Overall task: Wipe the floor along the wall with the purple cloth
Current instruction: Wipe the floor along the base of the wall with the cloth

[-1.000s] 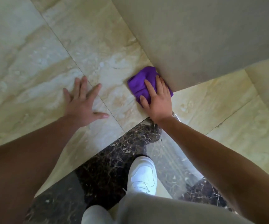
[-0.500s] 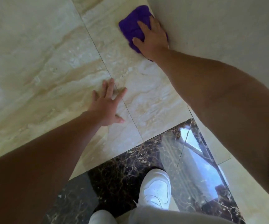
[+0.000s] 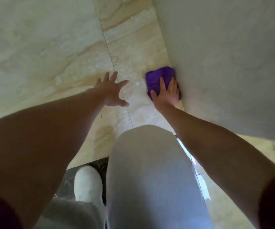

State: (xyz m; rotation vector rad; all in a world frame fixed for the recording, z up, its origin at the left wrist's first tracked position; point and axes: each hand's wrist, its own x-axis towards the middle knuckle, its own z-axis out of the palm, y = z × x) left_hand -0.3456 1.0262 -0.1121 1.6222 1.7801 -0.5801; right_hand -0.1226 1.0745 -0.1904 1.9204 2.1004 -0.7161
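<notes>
Purple cloth: the bunched purple fabric cloth lies on the floor with its right edge touching the foot of the grey wall; most of its near half is covered by your hand.
Right hand: your right hand lies flat on the purple cloth, palm down, fingers stretched forward and slightly spread; it presses the cloth rather than clutching it, and its outer edge is just beside the grey wall.
Left hand: your left hand is splayed wide, holding nothing, over the tile seam to the left of the purple cloth and apart from it; whether the palm touches the tile, you cannot tell.
Floor: glossy cream marble-pattern tiles run away along the grey wall, with a thin seam passing under your left hand.
Wall: the plain grey wall fills the right side and meets the floor in a straight line.
Leg: your knee in light grey trousers is raised in the foreground, nearer than the purple cloth.
Shoe: a white shoe stands on a dark veined tile left of that knee.
</notes>
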